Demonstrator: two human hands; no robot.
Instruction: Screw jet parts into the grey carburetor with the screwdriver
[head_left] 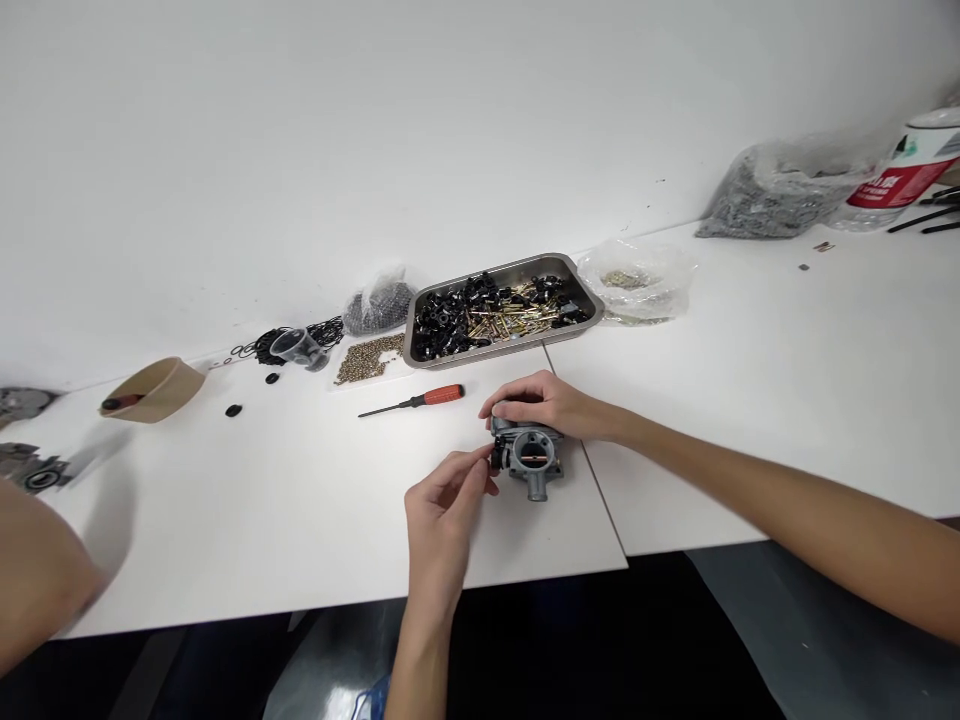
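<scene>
A grey metal carburetor rests on the white table, its round bore with a brass-coloured strip across it turned toward me. My right hand is closed over the top and back of it, fingers curled round the far side. At the carburetor's left side, my left hand pinches a small black part against the body; the fingertips partly hide it. Just beyond my hands lies a screwdriver with a red and black handle, its shaft pointing left.
A metal tray of black parts and brass-coloured screws stands behind, between clear bags and a pile of small brass pieces. Left are a plastic cup, black rings, a tan container and another person's arm. A large bag sits far right.
</scene>
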